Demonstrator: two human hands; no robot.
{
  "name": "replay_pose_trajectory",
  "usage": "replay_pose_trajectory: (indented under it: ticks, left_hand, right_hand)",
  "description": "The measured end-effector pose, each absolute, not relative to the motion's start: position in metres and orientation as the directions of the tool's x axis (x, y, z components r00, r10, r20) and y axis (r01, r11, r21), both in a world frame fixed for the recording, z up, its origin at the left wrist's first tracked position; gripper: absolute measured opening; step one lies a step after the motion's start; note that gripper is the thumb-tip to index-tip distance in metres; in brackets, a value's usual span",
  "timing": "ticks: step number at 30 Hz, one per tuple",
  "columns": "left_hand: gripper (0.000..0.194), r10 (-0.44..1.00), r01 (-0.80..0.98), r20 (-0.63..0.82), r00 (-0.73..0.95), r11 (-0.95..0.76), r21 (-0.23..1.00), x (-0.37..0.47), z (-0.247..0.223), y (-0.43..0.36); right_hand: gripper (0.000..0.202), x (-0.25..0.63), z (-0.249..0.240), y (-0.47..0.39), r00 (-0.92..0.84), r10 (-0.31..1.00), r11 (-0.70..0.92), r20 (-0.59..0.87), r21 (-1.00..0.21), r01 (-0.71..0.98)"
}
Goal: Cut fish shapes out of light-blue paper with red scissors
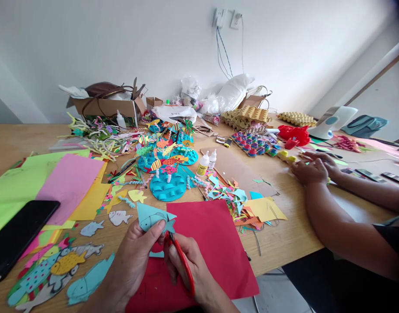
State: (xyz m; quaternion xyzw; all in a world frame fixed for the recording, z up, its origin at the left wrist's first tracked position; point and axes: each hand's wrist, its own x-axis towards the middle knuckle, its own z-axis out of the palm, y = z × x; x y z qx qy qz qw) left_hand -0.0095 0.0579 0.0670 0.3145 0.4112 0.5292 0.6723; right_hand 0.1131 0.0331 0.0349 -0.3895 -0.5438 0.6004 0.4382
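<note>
My left hand (139,243) pinches a piece of light blue paper (145,213) with a fish outline drawn on it. In my right hand (191,258) is a pair of red-handled scissors (184,261), its blades at the tail end of the drawn fish. Both hands are above a red sheet of paper (215,243). To the left lie cut-out paper fish, among them a yellow one (67,263), a small blue one (91,228) and a white one (119,217). Another light blue fish piece (88,282) rests beside my left forearm.
A black phone (23,234) lies on coloured sheets (69,187) at the left. Blue bases (167,187) with paper fish stand ahead, beside two glue bottles (203,164). Paper scraps (227,195) lie right of centre. At the right, a co-worker's hands (312,169) rest over the table.
</note>
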Motion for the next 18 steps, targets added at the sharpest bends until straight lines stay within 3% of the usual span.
replay_pose_trajectory:
  ticks: [18]
  left_hand:
    - [0.027, 0.971, -0.354, -0.207, 0.122, 0.237, 0.905, -0.019, 0.0662, 0.062]
  right_hand:
    - [0.057, 0.1144, 0.0373, 0.0343, -0.343, 0.939, -0.07, -0.035, -0.993, -0.092]
